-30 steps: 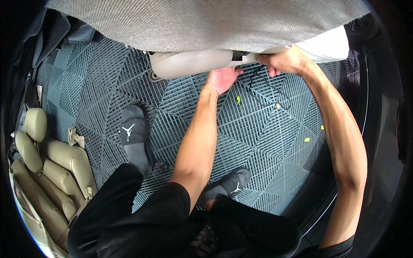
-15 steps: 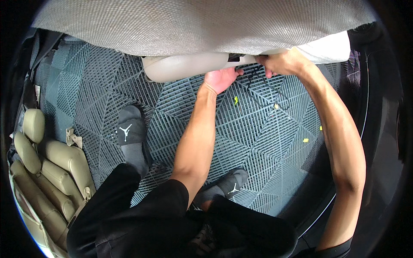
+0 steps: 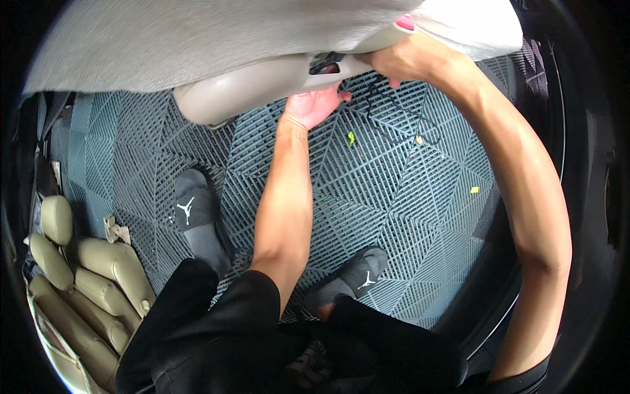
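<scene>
A light beige plastic trim panel (image 3: pixel 246 88) lies across the upper middle, against a large grey fabric-covered surface (image 3: pixel 197 39). It has a dark rectangular opening (image 3: pixel 324 64). My left hand (image 3: pixel 316 106) is palm up beneath the panel, thumb stretched out to the right; its other fingers go behind the panel, and a bit of skin shows through the opening. My right hand (image 3: pixel 408 58) is closed round the panel's narrow right part, with most of its fingers hidden. Just above that hand sits a small red-pink piece (image 3: pixel 405 23).
Slatted grey floor tiles (image 3: pixel 367 197) carry a thin black cord (image 3: pixel 394 139) and small yellow-green scraps (image 3: pixel 352 138). Olive leather car seats (image 3: pixel 98 276) stand at the lower left. My feet in dark slides (image 3: pixel 200 203) are below. A dark curved body edge (image 3: pixel 558 125) runs along the right.
The panel has tilted, its right end higher, so more of its opening shows. The red-pink piece has come into view. Both hands have moved slightly left and up, keeping their holds.
</scene>
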`<state>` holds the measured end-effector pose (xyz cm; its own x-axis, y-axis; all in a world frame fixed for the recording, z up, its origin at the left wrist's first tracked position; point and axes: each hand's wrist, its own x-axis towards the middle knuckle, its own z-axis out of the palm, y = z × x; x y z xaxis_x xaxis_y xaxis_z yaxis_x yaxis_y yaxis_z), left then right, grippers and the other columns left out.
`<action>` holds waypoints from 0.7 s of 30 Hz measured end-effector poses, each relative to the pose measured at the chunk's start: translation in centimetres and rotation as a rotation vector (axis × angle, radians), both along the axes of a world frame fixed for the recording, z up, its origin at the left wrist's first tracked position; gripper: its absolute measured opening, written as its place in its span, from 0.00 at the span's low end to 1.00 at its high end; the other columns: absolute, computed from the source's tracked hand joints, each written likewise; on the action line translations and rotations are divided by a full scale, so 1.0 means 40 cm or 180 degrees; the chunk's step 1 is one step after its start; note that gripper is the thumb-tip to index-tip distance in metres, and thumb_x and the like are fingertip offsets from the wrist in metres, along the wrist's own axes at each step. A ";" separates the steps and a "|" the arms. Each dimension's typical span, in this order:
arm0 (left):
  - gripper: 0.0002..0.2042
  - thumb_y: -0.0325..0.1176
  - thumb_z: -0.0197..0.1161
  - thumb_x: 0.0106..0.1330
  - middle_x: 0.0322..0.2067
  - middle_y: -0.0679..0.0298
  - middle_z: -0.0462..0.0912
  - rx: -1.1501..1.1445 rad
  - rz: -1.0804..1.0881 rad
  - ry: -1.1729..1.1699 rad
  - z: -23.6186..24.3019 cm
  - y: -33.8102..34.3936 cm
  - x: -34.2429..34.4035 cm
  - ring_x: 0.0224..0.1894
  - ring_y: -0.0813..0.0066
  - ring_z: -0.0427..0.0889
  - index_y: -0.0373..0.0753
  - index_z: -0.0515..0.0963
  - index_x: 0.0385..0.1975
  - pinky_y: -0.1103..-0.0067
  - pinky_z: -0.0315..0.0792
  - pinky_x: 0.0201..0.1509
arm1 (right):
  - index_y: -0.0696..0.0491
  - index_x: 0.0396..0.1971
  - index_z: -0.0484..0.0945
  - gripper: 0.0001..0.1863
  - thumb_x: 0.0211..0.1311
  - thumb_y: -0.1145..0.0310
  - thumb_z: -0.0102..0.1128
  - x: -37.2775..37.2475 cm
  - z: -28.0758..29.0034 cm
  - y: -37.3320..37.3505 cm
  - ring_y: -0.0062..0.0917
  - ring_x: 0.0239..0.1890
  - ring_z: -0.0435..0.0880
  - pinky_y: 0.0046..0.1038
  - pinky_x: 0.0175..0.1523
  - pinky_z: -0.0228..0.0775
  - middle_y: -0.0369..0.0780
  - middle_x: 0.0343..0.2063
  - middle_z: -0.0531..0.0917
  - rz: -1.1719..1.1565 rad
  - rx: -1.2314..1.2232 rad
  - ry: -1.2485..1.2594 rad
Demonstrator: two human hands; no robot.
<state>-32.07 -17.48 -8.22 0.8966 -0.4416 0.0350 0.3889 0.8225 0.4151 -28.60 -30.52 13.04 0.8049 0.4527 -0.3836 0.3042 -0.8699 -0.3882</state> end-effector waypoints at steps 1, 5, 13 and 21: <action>0.19 0.55 0.54 0.59 0.43 0.73 0.76 -0.0065 0.0000 0.0113 0.007 0.002 -0.001 0.48 0.75 0.68 0.50 0.75 0.41 0.66 0.61 0.44 | 0.55 0.39 0.80 0.12 0.59 0.71 0.50 -0.008 0.001 0.000 0.23 0.15 0.80 0.25 0.20 0.72 0.41 0.21 0.82 -0.0047 0.0027 -0.0066; 0.21 0.57 0.55 0.57 0.45 0.73 0.75 -0.0193 0.0054 0.0277 0.009 0.001 -0.001 0.53 0.74 0.64 0.49 0.75 0.41 0.65 0.57 0.46 | 0.55 0.40 0.79 0.12 0.58 0.68 0.53 -0.044 0.059 0.030 0.23 0.13 0.77 0.25 0.19 0.70 0.40 0.21 0.81 -0.0301 -0.0004 -0.0204; 0.23 0.50 0.62 0.52 0.53 0.73 0.72 0.0078 0.0202 0.0155 0.032 0.001 -0.011 0.58 0.75 0.61 0.51 0.74 0.48 0.66 0.57 0.46 | 0.56 0.27 0.81 0.11 0.51 0.64 0.56 -0.016 -0.078 -0.037 0.39 0.32 0.84 0.38 0.38 0.76 0.47 0.26 0.83 0.0424 0.0339 -0.1771; 0.27 0.56 0.52 0.55 0.60 0.76 0.67 0.0087 0.0098 -0.0119 0.008 0.013 0.001 0.63 0.74 0.56 0.56 0.69 0.55 0.62 0.50 0.53 | 0.55 0.21 0.82 0.06 0.45 0.71 0.57 0.004 -0.086 -0.036 0.36 0.27 0.84 0.35 0.34 0.77 0.44 0.21 0.83 0.1260 -0.0311 -0.1807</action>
<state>-32.05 -16.94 -7.89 0.9080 -0.4151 0.0569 0.3475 0.8219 0.4513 -28.46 -31.94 9.60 0.6746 0.7381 -0.0062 0.7382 -0.6746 -0.0009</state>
